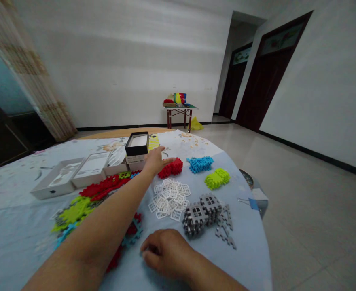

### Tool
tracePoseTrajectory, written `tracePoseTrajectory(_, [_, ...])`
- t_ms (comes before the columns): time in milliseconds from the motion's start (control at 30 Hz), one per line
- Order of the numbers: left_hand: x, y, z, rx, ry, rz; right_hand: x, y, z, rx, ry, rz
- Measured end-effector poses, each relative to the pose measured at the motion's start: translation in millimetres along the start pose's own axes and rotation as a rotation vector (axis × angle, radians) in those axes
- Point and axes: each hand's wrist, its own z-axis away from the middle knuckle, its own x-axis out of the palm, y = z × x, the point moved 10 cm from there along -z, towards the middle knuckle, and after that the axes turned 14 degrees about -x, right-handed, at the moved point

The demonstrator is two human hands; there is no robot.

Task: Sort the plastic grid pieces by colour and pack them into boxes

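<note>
Over pale-blue cloth tablecloth (247, 254) | spread left hand (165, 155) part-open, no hold visible, thumb beside stacked red toothed plastic pieces (172, 169) | curled right hand (168, 250) loosely, contents hidden | likely needed level pinch against scattering

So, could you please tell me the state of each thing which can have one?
Left hand: open, reaching beside the red pieces
Right hand: loosely curled; contents, if any, hidden
Red pieces: stacked
Blue pieces: stacked
Green pieces: stacked
Grey pieces: stacked
White pieces: loose, heaped
Black box: open
Leftmost white box: open
Nearer door: apparently shut
</note>
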Motion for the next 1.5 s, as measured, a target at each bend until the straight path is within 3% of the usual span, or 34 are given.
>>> tracePoseTrajectory(100, [-50.4,-26.1,18.7,0.002,0.077,0.138,0.1,-0.7,0.0,-0.008,0.002,0.011])
tracePoseTrajectory(233, [-107.4,-92.6,60.1,-0.102,0.133,0.197,0.5,-0.4,1.0,-0.016,0.012,0.011])
tracePoseTrajectory(333, [-138.6,-149.2,95.3,-0.222,0.198,0.171,0.8,-0.2,1.9,-0.019,0.019,-0.001])
tracePoseTrajectory(433, [-154.7,-188.5,126.0,-0.297,0.220,0.127,1.8,0.2,2.6,-0.009,0.015,-0.012])
tracePoseTrajectory(633, [-161.0,-221.3,159.8,-0.339,0.207,0.116,1.8,0.9,4.0,-0.001,0.023,-0.019])
tracePoseTrajectory(800, [-166.9,-249.2,169.4,-0.405,0.293,0.131,-0.7,0.3,4.4,0.001,0.094,-0.004])
tracePoseTrajectory(967, [-160.9,-269.5,171.3,-0.466,0.286,0.116,-8.1,-9.5,-2.0,0.007,0.220,0.096])
tracePoseTrajectory(1200, [-144.7,-276.0,164.3,-0.478,0.188,0.089,-1.9,-21.9,-27.6,0.079,0.187,0.286])
tracePoseTrajectory(1333, [-145.4,-282.3,161.5,-0.501,0.202,0.081,0.4,-20.5,-34.8,0.090,0.165,0.276])
tracePoseTrajectory(1500, [-147.1,-285.2,161.9,-0.545,0.184,0.029,-28.1,-37.7,-21.0,0.007,0.259,0.189])
